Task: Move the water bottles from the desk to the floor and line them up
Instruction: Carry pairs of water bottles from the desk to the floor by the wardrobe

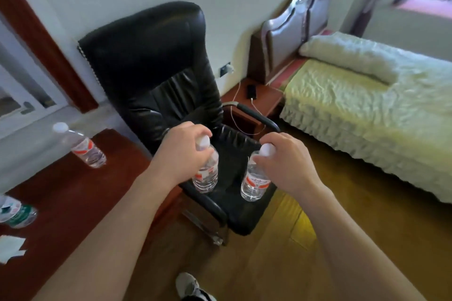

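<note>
Right now my left hand (182,154) is closed around the neck of one water bottle (206,173) and my right hand (285,162) grips another bottle (254,182) the same way, both hanging upright in the air in front of the black chair (156,68). I should carry them level, swing clear of the chair's armrest (259,117) and lower them side by side onto the wooden floor (318,239), bases flat and close together. A third bottle (80,145) waits on the desk (73,203), and my shoe (188,286) is near the likely landing spot.
</note>
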Action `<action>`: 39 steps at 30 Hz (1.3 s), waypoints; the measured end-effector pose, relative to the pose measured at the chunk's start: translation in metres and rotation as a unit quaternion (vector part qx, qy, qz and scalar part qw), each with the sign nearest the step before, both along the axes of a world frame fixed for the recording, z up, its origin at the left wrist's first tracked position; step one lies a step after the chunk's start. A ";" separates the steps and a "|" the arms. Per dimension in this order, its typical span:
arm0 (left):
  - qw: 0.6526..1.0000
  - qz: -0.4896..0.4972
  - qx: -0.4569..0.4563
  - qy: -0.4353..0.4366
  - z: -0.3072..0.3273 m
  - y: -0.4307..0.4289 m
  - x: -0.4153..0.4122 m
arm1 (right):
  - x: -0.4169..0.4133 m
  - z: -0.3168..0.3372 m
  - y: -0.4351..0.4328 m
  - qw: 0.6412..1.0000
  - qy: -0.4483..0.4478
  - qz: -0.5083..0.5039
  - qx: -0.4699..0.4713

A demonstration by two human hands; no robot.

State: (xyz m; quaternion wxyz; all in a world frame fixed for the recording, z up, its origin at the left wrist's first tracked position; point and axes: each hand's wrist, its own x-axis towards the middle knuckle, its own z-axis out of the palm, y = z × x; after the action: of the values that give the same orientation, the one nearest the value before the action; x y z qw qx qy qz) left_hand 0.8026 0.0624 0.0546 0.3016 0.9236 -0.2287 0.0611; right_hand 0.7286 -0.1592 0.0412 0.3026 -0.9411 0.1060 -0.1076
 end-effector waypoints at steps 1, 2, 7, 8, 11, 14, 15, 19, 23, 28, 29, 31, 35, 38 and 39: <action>1.000 -0.018 -0.003 0.001 0.000 -0.017 -0.005 | -0.013 0.000 -0.015 1.000 -0.002 -0.016 -0.004; 0.999 -0.037 -0.005 0.004 -0.001 -0.035 -0.011 | -0.025 0.001 -0.031 0.999 -0.003 -0.032 -0.010; 0.990 -0.140 -0.007 0.020 -0.002 -0.125 -0.034 | -0.087 0.003 -0.101 0.993 -0.016 -0.117 -0.022; 0.987 -0.161 -0.010 0.024 -0.003 -0.143 -0.038 | -0.099 0.002 -0.113 0.990 -0.018 -0.136 -0.023; 0.974 -0.226 -0.010 0.031 -0.005 -0.200 -0.049 | -0.130 -0.002 -0.153 0.980 -0.017 -0.198 -0.025; 0.957 -0.289 -0.004 0.032 -0.010 -0.255 -0.059 | -0.156 -0.007 -0.189 0.965 -0.011 -0.262 -0.027; 0.950 -0.310 -0.003 0.034 -0.011 -0.273 -0.062 | -0.164 -0.008 -0.200 0.958 -0.009 -0.284 -0.027; 0.924 -0.380 0.001 0.050 -0.017 -0.344 -0.070 | -0.194 -0.013 -0.242 0.929 -0.009 -0.370 -0.024; 0.892 -0.449 0.012 0.050 -0.025 -0.408 -0.077 | -0.217 -0.017 -0.277 0.895 -0.002 -0.446 -0.020; 0.840 -0.539 0.026 0.059 -0.028 -0.486 -0.085 | -0.245 -0.019 -0.308 0.837 -0.002 -0.546 -0.008; 0.831 -0.552 0.028 0.063 -0.028 -0.502 -0.089 | -0.251 -0.018 -0.314 0.826 -0.003 -0.564 -0.007; 0.813 -0.577 0.030 0.072 -0.028 -0.532 -0.098 | -0.265 -0.016 -0.327 0.805 -0.001 -0.593 0.001; 0.782 -0.617 0.040 0.073 -0.029 -0.591 -0.121 | -0.289 -0.016 -0.358 0.775 0.003 -0.632 0.010; 0.764 -0.638 0.056 0.079 -0.034 -0.635 -0.141 | -0.308 -0.020 -0.384 0.759 0.001 -0.651 0.013; 0.760 -0.642 0.059 0.080 -0.036 -0.649 -0.149 | -0.315 -0.022 -0.395 0.756 0.002 -0.654 0.016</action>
State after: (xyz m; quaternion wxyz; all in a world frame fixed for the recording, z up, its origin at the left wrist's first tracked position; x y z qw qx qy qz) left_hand 0.6539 -0.5870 0.0189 0.2322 0.5779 -0.7463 -0.2347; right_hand 0.4136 -0.5537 0.0193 0.1729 -0.6377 0.6980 -0.2762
